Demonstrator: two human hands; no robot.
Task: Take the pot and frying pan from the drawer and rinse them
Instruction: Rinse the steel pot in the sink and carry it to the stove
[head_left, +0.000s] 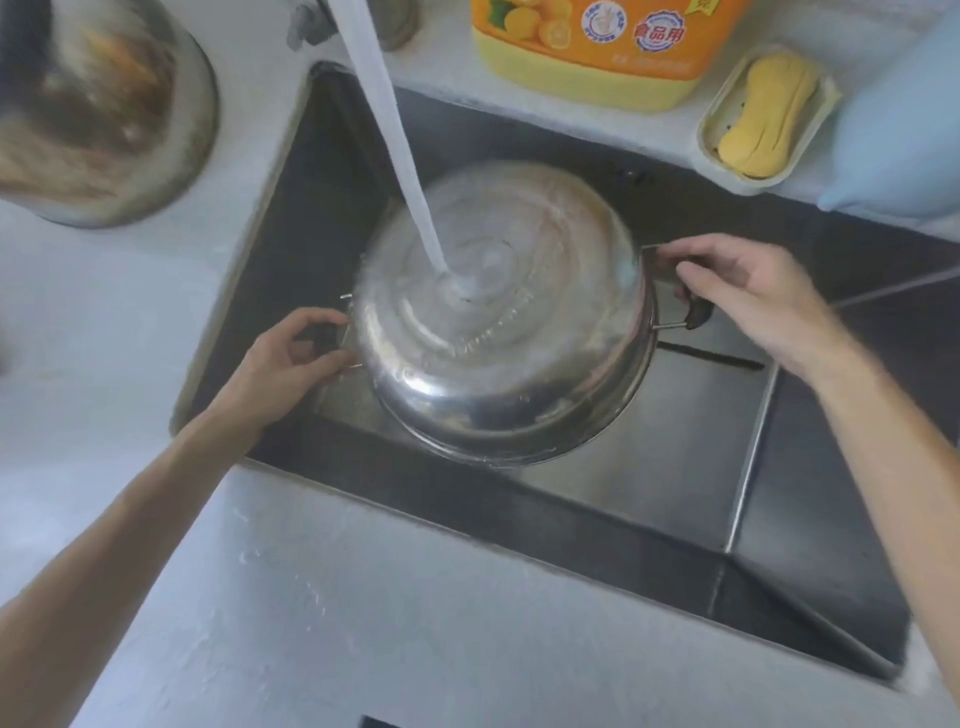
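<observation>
A stainless steel pot (498, 374) is held upside down over the dark sink (675, 467), tilted a little toward me. A stream of tap water (395, 150) falls onto the middle of its upturned base and spreads out. My left hand (283, 358) grips the pot's left side handle. My right hand (748, 296) grips the black right side handle. A second metal vessel (104, 109), blurred and discoloured inside, stands on the counter at the top left; I cannot tell whether it is the frying pan.
A yellow and orange dish soap jug (597, 47) stands behind the sink. A yellow sponge in a pale tray (769, 114) lies to its right, beside a pale blue object (904, 124). White counter (363, 623) runs along the near and left sides of the sink.
</observation>
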